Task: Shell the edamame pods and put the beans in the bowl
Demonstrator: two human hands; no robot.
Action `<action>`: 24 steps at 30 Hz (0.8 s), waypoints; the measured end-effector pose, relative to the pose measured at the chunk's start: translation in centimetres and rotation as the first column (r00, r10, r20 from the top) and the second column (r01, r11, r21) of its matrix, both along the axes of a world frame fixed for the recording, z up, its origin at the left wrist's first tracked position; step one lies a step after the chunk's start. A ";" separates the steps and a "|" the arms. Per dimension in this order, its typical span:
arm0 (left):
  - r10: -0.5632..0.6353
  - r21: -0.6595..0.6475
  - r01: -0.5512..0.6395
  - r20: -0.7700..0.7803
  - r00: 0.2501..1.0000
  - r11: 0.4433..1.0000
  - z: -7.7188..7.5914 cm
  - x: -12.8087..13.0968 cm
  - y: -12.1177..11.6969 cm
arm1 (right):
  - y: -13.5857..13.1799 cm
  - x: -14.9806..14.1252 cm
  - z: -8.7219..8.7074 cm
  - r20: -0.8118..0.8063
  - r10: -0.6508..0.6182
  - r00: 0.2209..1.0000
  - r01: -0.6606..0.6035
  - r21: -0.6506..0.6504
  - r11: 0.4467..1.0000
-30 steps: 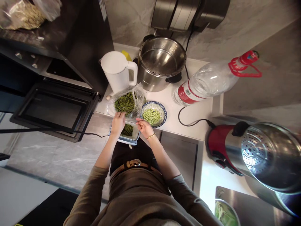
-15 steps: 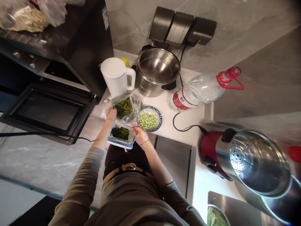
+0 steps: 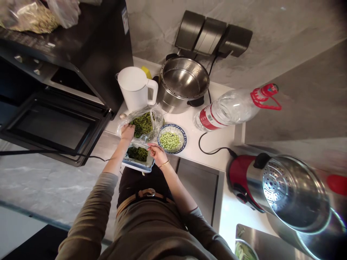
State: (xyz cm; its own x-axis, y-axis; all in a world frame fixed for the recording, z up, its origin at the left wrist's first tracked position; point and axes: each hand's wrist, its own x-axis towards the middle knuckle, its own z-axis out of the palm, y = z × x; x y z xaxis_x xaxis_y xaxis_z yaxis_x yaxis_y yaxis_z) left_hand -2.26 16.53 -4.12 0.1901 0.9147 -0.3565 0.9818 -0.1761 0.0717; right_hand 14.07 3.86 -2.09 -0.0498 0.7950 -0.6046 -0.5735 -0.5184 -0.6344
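Note:
A clear plastic bag (image 3: 157, 115) of green edamame pods (image 3: 143, 124) lies open on the counter. My left hand (image 3: 127, 132) is at the bag's left side, its fingers curled in against the pods; what they hold is hidden. My right hand (image 3: 158, 153) is closed in a pinch at the bag's front edge, above a lined tray (image 3: 138, 167) with dark green pods or shells (image 3: 137, 154) in it. Whatever sits between those fingertips is too small to name. Just right of the bag is a blue-rimmed plate (image 3: 184, 139) of shelled green beans (image 3: 169, 141).
Behind the bag stand a white jug (image 3: 132, 88) and a steel steamer pot (image 3: 173, 101). A large water bottle (image 3: 230, 108) and a red-and-steel cooker (image 3: 244, 173) are to the right. On the left, an oven door (image 3: 51, 126) hangs open, with a black cord (image 3: 81, 155) crossing it.
My left fingers have moved slightly further in over the pods. My right hand has shifted a little left, closer to the bag's front edge. The view has tilted slightly.

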 end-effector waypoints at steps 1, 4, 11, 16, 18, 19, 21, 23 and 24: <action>-0.011 -0.006 0.011 0.009 1.000 1.000 0.1 -0.1 0.1 | 0.0 0.0 0.0 0.001 -0.001 1.000 0.001 -0.003 1.000; -0.033 -0.014 0.034 0.035 0.999 0.999 0.4 -0.4 0.3 | 0.0 0.2 0.1 -0.002 -0.006 1.000 0.006 -0.011 1.000; 0.031 0.161 -0.063 0.195 0.980 0.985 1.6 0.3 -1.7 | 0.2 0.2 0.7 0.004 -0.046 0.999 0.046 -0.007 0.999; -0.126 0.393 -0.156 0.604 0.787 0.906 2.7 3.0 -8.2 | 0.7 -0.5 1.2 0.022 -0.115 0.993 0.114 0.026 0.993; -0.168 0.408 -0.159 0.656 0.735 0.899 3.0 3.9 -10.5 | 0.7 -0.7 1.2 0.040 -0.149 0.988 0.147 0.055 0.988; -0.184 0.409 -0.150 0.668 0.721 0.900 3.2 4.3 -11.4 | 0.7 -0.7 1.2 0.052 -0.159 0.986 0.156 0.069 0.985; -0.191 0.401 -0.133 0.670 0.717 0.906 3.5 4.6 -12.4 | 0.6 -0.6 1.2 0.082 -0.169 0.982 0.162 0.087 0.983; -0.163 0.381 -0.128 0.644 0.748 0.916 3.7 4.6 -12.7 | 0.4 -0.4 1.3 0.109 -0.161 0.981 0.151 0.098 0.984; -0.143 0.365 -0.119 0.615 0.776 0.923 3.8 4.5 -12.7 | 0.3 -0.3 1.3 0.117 -0.154 0.981 0.142 0.104 0.984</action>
